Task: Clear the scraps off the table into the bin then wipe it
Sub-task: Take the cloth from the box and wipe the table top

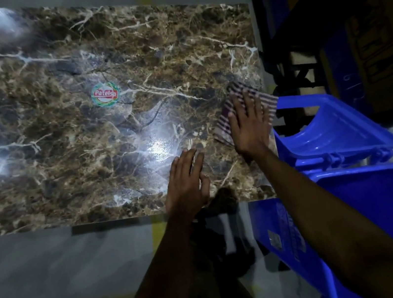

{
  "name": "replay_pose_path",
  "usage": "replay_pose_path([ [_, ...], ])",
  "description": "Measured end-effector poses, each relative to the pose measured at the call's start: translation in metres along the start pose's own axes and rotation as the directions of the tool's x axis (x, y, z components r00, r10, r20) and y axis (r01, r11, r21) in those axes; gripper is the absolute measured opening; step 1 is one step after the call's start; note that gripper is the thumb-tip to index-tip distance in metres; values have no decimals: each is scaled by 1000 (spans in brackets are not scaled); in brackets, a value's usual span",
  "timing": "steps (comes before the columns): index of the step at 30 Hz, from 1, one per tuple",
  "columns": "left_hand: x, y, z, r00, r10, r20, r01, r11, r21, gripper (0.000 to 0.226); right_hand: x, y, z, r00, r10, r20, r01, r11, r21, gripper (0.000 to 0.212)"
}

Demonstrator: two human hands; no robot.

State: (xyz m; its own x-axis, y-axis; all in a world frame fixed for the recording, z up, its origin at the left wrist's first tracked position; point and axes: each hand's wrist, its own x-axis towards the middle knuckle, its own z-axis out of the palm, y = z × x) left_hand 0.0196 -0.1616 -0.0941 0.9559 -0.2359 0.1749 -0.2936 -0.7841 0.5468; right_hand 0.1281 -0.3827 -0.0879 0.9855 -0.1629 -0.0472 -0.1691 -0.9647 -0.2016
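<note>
From my head view, my right hand (248,124) presses flat, fingers spread, on the striped cloth (254,98) at the table's (59,145) right edge, beside the open blue bin (338,130). My left hand (187,184) rests on the marble, fingers straight and together.

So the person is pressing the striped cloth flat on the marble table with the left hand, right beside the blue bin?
Not quite: the head view shows the right hand pressing the striped cloth flat on the marble table, beside the blue bin. The left hand holds nothing.
</note>
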Motion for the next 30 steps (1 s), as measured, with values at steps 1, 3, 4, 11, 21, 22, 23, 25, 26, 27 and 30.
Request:
replay_pose_path([
  [1, -1, 0, 0, 1000, 7, -11, -7, 1000, -2, 53, -11, -1, 0, 996, -87, 4, 87, 996, 8, 56],
  [3, 0, 1, -1, 1000, -11, 16, 11, 1000, -1, 54, -42, 5, -3, 975, -223, 9, 223, 974, 28, 56],
  [4, 1, 1, -2, 998, -32, 49, 32, 999, 1, 55, -59, 11, -5, 970, -243, 23, 242, 969, 41, 56],
  [11, 48, -24, -20, 984, 119, 131, -135, 984, 115, 28, -69, 58, -13, 994, -101, 48, 99, 994, 50, 57],
  [21, 53, -34, -11, 990, -134, -34, 138, 981, 133, 46, -45, -17, 7, 969, -244, 42, 242, 969, 37, 56],
  [22, 53, -34, -9, 989, -147, -22, 149, 978, 144, 49, -59, -15, 8, 952, -297, 76, 295, 955, 41, 56],
  [23, 53, -34, -9, 988, -156, -15, 157, 976, 151, 50, -72, -10, 8, 935, -337, 108, 335, 941, 35, 57],
  [25, 55, -35, -10, 988, -157, -8, 157, 975, 158, 51, -88, 7, 3, 912, -379, 156, 382, 924, 7, 57],
  [26, 56, -34, -11, 988, -155, -3, 154, 975, 160, 51, -89, 17, -2, 912, -376, 161, 381, 925, 2, 57],
  [27, 56, -33, -11, 988, -155, -1, 153, 974, 166, 51, -86, 25, -6, 922, -355, 154, 359, 933, 7, 57],
  [30, 56, -33, -11, 987, -160, -9, 160, 972, 175, 50, -51, 21, -9, 975, -209, 70, 207, 978, 29, 56],
])
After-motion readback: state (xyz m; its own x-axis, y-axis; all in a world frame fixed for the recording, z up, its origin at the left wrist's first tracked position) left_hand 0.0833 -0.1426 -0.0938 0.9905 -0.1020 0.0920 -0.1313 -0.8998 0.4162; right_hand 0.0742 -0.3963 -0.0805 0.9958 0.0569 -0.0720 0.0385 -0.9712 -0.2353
